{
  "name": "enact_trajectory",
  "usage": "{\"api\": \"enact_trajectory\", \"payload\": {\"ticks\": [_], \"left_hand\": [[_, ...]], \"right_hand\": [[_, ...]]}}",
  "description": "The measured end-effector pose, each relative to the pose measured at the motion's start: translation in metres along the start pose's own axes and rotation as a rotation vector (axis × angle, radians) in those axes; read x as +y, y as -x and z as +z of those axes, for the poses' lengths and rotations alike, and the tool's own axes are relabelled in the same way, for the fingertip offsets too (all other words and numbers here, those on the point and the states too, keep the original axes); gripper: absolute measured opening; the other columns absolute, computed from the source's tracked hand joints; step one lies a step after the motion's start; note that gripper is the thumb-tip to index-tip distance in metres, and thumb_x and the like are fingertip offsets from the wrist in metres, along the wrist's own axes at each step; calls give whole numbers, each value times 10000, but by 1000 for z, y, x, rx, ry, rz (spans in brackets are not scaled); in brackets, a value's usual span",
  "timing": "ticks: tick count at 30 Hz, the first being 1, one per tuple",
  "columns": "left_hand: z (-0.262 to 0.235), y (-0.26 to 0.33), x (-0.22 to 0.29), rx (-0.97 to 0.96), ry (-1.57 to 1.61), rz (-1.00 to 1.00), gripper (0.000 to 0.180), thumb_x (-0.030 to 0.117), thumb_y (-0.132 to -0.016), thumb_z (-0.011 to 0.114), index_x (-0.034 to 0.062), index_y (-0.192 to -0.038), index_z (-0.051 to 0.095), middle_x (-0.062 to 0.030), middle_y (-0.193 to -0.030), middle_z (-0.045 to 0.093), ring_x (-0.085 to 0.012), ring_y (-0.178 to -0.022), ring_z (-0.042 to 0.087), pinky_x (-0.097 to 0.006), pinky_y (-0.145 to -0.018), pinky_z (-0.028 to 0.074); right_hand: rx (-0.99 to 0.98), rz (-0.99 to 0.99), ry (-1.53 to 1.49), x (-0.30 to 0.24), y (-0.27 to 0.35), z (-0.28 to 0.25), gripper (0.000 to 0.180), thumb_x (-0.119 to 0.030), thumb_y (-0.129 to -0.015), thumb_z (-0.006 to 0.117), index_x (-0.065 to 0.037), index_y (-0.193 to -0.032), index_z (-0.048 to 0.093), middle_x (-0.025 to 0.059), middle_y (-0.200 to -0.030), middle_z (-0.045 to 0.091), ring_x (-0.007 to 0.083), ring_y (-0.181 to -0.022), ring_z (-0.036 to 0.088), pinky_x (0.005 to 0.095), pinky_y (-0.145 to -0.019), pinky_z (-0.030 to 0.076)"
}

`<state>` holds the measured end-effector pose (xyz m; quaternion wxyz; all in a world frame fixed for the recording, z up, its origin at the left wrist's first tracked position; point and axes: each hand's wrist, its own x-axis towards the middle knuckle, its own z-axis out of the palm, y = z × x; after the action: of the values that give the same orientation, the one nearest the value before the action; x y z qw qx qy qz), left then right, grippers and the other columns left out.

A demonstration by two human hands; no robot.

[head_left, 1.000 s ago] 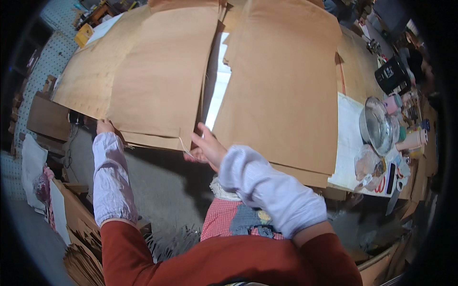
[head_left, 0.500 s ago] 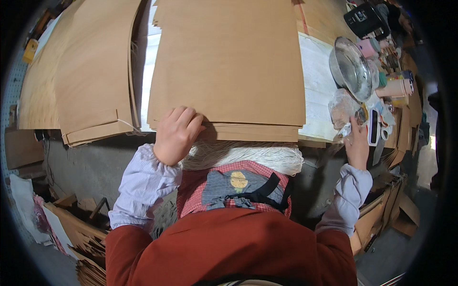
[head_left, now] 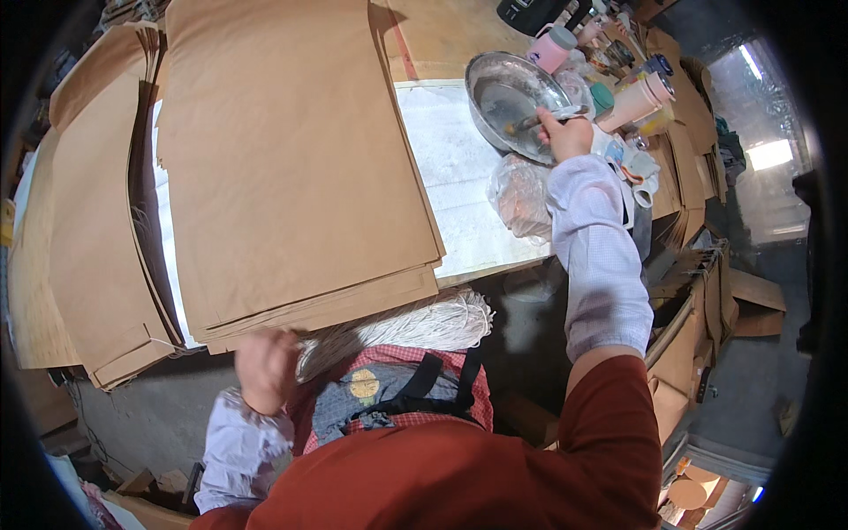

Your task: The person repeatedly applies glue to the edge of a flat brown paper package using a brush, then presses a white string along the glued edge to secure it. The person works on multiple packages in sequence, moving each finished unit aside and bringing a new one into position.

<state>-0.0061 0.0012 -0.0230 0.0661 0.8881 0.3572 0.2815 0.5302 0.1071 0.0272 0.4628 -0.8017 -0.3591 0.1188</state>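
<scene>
My right hand (head_left: 565,137) reaches over a round metal basin (head_left: 481,99) and grips a short brush (head_left: 525,124), its end inside the bowl. Whitish residue coats the basin's inner wall. At the near edge of a tall stack of brown paper sheets (head_left: 291,168), my left hand (head_left: 267,367) is smeared by motion, so its fingers do not show clearly. Under that edge hangs a bundle of white string (head_left: 424,322), just above my lap.
A second stack of brown paper (head_left: 93,212) lies at the left. White sheeting (head_left: 442,159) covers the table between paper and basin. Beside the basin are a clear plastic bag (head_left: 519,199), a pink jar (head_left: 552,50) and a pale pink bottle (head_left: 636,102). Cardboard (head_left: 676,353) leans at the right.
My right hand has gone from beside the plastic bag up to the basin and now holds a brush. My left hand has dropped slightly off the paper edge. The view has turned right.
</scene>
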Motion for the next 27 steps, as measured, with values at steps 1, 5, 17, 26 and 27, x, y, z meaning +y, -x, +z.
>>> {"api": "enact_trajectory", "payload": {"ticks": [1, 5, 17, 26, 27], "left_hand": [[7, 11, 6, -23, 181, 73, 296, 126, -696, 761, 24, -949, 644, -131, -892, 624, -333, -813, 592, -430, -695, 461], [34, 48, 9, -365, 131, -135, 203, 117, -709, 739, 38, -879, 659, -128, -772, 580, -344, -739, 576, -446, -633, 457], [8, 58, 4, -300, 129, -191, 170, 89, -743, 662, 53, -907, 688, -99, -725, 612, -292, -678, 602, -408, -607, 476], [-29, 56, 1, -338, 50, -305, 83, 79, -649, 617, 36, -718, 601, -109, -779, 579, -292, -810, 604, -382, -653, 480], [-35, 53, 3, -274, 2, -300, 89, 80, -648, 611, 30, -721, 598, -115, -822, 586, -289, -840, 594, -378, -670, 474]], "right_hand": [[-20, 21, 52, 0, -3, 2, 277, -233, -816, 768, 32, -817, 688, 59, -657, 661, 100, -500, 583, 254, -464, 476], [63, -68, 56, -9, 0, -24, 303, -254, -838, 759, 35, -838, 666, 72, -684, 658, 96, -508, 582, 236, -446, 451], [10, 20, 289, -49, 16, -34, 318, -297, -898, 642, -17, -749, 613, 33, -563, 525, 130, -459, 487, 320, -435, 356], [-756, -483, -330, -148, 272, 74, 142, -15, -834, 691, -2, -974, 671, 57, -788, 632, 127, -666, 563, 249, -587, 431], [-872, -616, -210, -152, 276, 89, 170, -4, -812, 709, 9, -979, 677, 80, -789, 642, 149, -671, 582, 262, -589, 441]]}}
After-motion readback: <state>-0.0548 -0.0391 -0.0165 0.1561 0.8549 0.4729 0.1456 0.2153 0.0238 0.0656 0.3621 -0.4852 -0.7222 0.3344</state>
